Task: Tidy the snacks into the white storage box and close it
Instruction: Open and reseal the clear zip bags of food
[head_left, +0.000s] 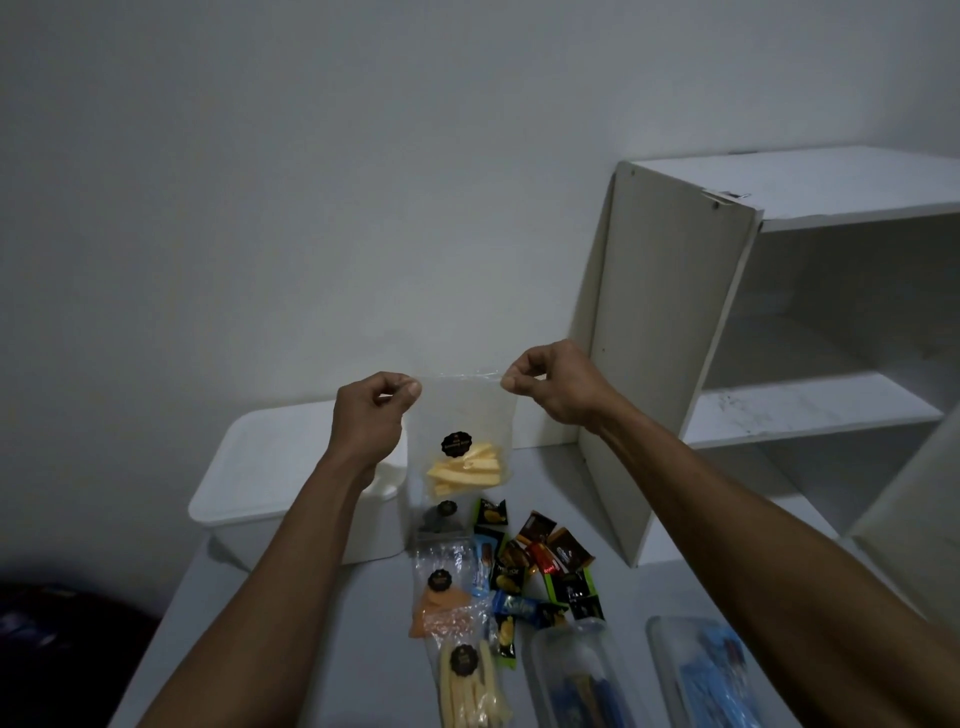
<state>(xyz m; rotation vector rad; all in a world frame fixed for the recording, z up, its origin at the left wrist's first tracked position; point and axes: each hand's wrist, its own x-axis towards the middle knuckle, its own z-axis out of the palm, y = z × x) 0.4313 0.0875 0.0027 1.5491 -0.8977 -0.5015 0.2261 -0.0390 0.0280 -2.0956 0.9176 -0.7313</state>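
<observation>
Clear plastic forms the pouch (462, 431) held up at centre, a resealable snack bag with a round black label and pale yellow wedge-shaped pieces settled at its bottom. The left hand (371, 415) pinches its top left corner and the right hand (550, 382) pinches the top right corner, each between thumb and curled fingers, so the bag hangs flat and its mouth is stretched taut, a hold that suits checking or pressing the seal shut before packing. Directly behind the left hand stands the white storage box (260, 483) with its lid (275, 447) on, resting on the pale surface (363, 613); it must be opened before anything goes in. Below the raised pouch lie the remaining snacks: three more labelled clear pouches (441, 592) in a line toward the viewer, and a loose cluster of small wrapped sweets (540, 566) just to their right. Two transparent containers (576, 675) with blue contents sit at the near edge. A white shelf unit (779, 322) stands to the right, beside the sweets. Judged by this layout, tidying has barely begun.
</observation>
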